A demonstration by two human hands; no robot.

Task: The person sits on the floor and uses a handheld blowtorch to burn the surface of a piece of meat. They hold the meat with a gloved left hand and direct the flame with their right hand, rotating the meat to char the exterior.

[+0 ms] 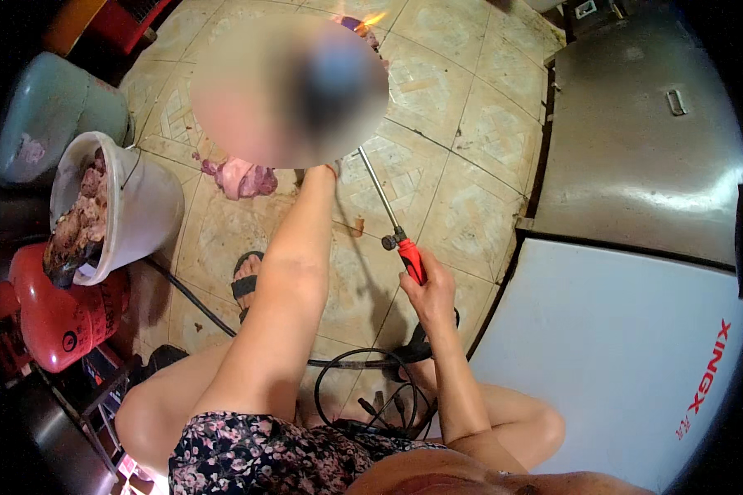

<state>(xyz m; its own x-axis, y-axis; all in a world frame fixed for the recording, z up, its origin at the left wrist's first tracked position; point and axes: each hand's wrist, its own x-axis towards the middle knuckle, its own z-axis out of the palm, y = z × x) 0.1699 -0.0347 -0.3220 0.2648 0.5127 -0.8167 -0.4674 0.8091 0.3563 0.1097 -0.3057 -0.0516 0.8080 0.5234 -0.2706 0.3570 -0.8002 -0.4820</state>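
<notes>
My right hand (431, 289) is closed around the red handle of a gas torch (379, 186). The torch's metal tube points away from me and runs into a blurred patch. Past the patch's far edge, an orange flame (375, 21) burns beside a small dark piece (353, 24) whose kind I cannot make out. My left forearm (299, 239) stretches forward over the floor; the blur covers that hand, so its fingers and anything in them are hidden. A pinkish lump of raw meat (243, 178) lies on the tiles left of my forearm.
A white bucket (153, 202) at left holds meat pieces, one charred. Around it stand a grey-green gas cylinder (58, 107) and a red one (66, 318). A black hose (191, 295) crosses the tiled floor near my feet. A white freezer (603, 355) and steel cabinet (636, 157) line the right.
</notes>
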